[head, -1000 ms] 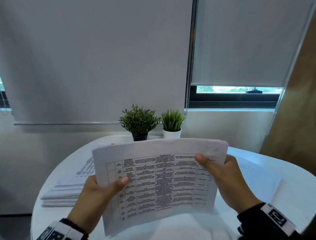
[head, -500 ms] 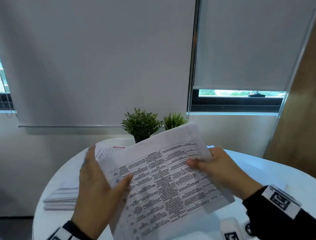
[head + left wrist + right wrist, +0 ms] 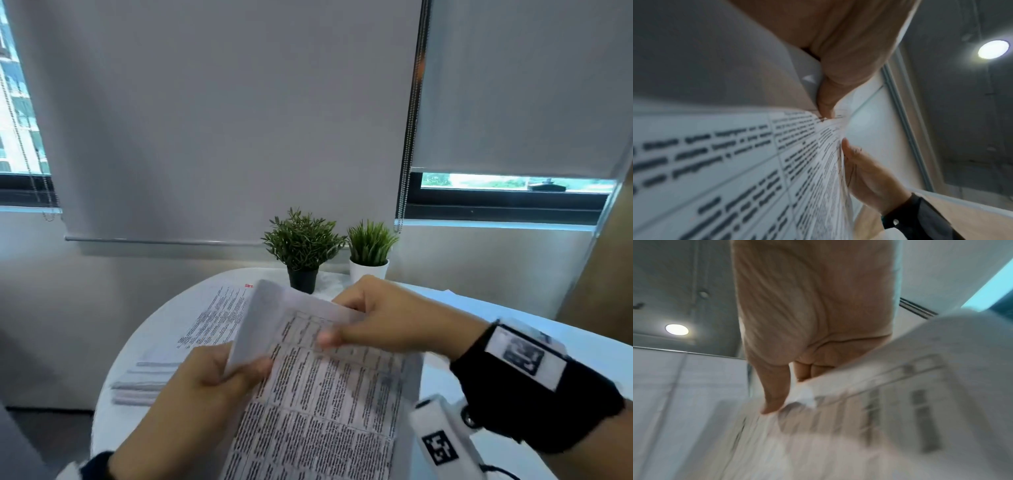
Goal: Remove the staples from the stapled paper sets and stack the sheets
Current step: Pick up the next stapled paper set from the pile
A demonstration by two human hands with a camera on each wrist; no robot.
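White paper set: stapled set of white printed sheets w/ black-ruled tables (image 3: 325, 404), held up in the air over the near part of the table, between both hands.
Long axis: runs from lower-left near the person's body up & away toward the far right; text rows slant the same way. Top edge points toward the plants.
Top sheet: white top sheet, blank underside showing (image 3: 260, 325), peeled up & curled back at the far-left corner; the table-printed page lies exposed beneath it.
L hand: left hand (image 3: 205, 394) at the set's left edge, thumb on the front, fingers behind, pinching the lifted sheet. Left-wrist view (image 3: 838, 48) shows the thumb tip pressed down on the sheets.
R hand: right hand (image 3: 387, 318) at the far top edge, thumb & fingers curled, pinching the paper near its corner. Right-wrist view (image 3: 807, 321) is blurred; thumb lies on the paper, two fingertips tucked behind the edge.
Staple: too small/blurred to make out.
Stack: pile of white printed sheets (image 3: 191, 335) lying flat on the table's left side, behind & left of the held set, apart from it.
Table: round white table (image 3: 113, 418) under everything.
Plants: leafy green plant in black pot (image 3: 303, 246) & grassy green plant in white pot (image 3: 370, 250), side by side at the table's far edge.
Backdrop: grey roller blinds (image 3: 222, 120) over the windows.
Wrist gear: black wrist strap w/ white marker tag (image 3: 524, 356) on the R wrist.
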